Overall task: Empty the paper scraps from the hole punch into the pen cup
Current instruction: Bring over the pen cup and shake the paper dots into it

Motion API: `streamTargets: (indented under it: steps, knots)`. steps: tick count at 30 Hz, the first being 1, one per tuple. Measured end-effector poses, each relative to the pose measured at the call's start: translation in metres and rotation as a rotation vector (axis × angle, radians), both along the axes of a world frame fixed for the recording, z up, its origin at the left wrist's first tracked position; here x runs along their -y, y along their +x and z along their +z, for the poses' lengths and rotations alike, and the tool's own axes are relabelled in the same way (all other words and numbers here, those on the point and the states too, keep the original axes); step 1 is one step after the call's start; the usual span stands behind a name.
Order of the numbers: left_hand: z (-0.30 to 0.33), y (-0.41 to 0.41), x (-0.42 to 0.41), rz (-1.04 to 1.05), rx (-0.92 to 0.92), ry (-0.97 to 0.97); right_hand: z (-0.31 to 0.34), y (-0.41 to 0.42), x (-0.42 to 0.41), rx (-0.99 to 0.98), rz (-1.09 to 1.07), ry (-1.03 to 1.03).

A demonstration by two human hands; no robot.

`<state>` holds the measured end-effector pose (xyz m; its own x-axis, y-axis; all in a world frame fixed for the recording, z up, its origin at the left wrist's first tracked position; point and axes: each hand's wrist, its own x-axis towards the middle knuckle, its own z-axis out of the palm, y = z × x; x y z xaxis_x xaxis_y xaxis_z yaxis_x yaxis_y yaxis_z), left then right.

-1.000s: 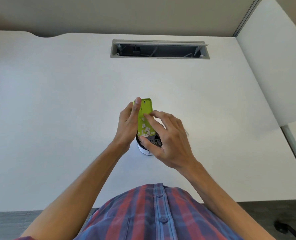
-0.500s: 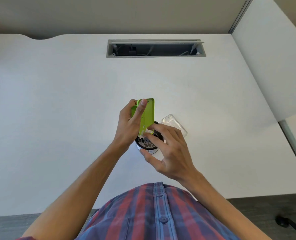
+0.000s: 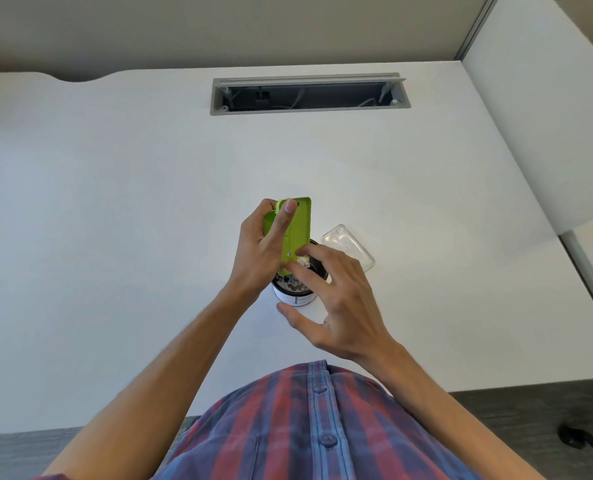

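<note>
We see the left hand (image 3: 263, 251) clamping the hole punch (image 3: 296, 230) tilted over the pen cup (image 3: 295, 294); right hand (image 3: 336, 299) fingers (image 3: 308, 251), spread, brush scraps (image 3: 302, 260) loose; we judge a careless flick scatters them onto the tabletop (image 3: 115, 202).

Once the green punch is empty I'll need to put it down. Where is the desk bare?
Bare desk left of the left hand, and between the hole punch and cable slot. Crowded around the pen cup: right hand, clear cover.
</note>
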<state>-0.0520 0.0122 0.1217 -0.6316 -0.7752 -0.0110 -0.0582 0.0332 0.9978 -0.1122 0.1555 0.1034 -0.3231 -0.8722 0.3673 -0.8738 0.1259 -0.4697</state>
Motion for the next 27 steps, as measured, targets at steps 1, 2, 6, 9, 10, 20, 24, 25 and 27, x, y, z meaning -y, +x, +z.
streamTargets:
  steps: [1,2,6,9,10,20,24,25,27]
  knots:
    - [-0.001,-0.001,0.0,-0.004,0.006,-0.007,-0.001,0.001,0.0,0.007,0.012,0.013]
    - [-0.001,0.0,-0.001,-0.006,0.01,-0.014,-0.002,0.001,0.0,0.015,0.009,0.021]
    - [-0.001,0.0,-0.003,-0.03,0.007,-0.015,-0.007,-0.002,-0.002,0.019,-0.097,-0.023]
    - [0.001,0.0,-0.005,-0.042,0.01,-0.029,-0.004,-0.002,-0.003,0.033,-0.084,-0.044]
    - [0.001,0.0,-0.005,-0.043,0.012,-0.036,-0.004,-0.001,-0.003,0.026,-0.055,-0.029]
    - [-0.001,0.002,-0.006,-0.05,0.033,-0.129,-0.01,-0.008,-0.006,0.028,-0.148,-0.016]
    - [0.001,0.003,-0.006,-0.064,0.021,-0.139,-0.015,-0.007,-0.009,0.049,-0.161,0.012]
    - [0.001,0.003,-0.006,-0.067,0.017,-0.141,-0.015,-0.007,-0.01,0.055,-0.158,0.0]
    - [0.002,0.003,-0.006,-0.074,0.013,-0.151,-0.014,-0.006,-0.009,0.065,-0.154,-0.018]
